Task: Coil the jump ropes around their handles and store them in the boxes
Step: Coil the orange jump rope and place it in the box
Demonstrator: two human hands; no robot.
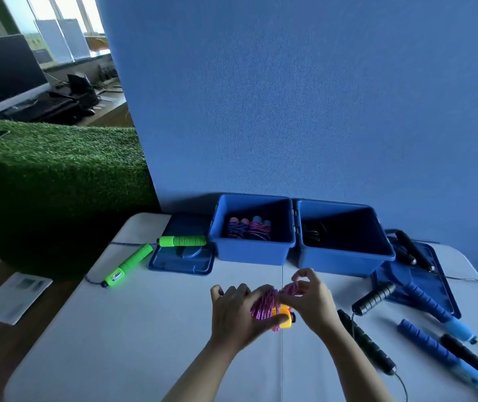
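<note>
Pink rope point(263, 303) is wound around orange handles point(282, 314) and held above a white table point(144, 329), near its middle. The bundle is gripped by the left hand point(237, 311), fingers curled round its left side. A strand at the top is pinched by the right hand point(310, 297) between thumb and forefinger, the other fingers loosely bent.

Behind the hands, 2 blue boxes stand side by side against a blue wall. 2 coiled ropes point(248, 229) lie in the left box point(253, 250); something dark lies in the right box point(345, 256), too dim to identify. A lid point(181, 259) lies left of the boxes, with a green handle point(182, 241) across it and another green handle point(127, 265) just beside it. At the right, black point(374, 298) and blue handles point(423, 340) are scattered on the table and a 2nd lid point(435, 274).
</note>
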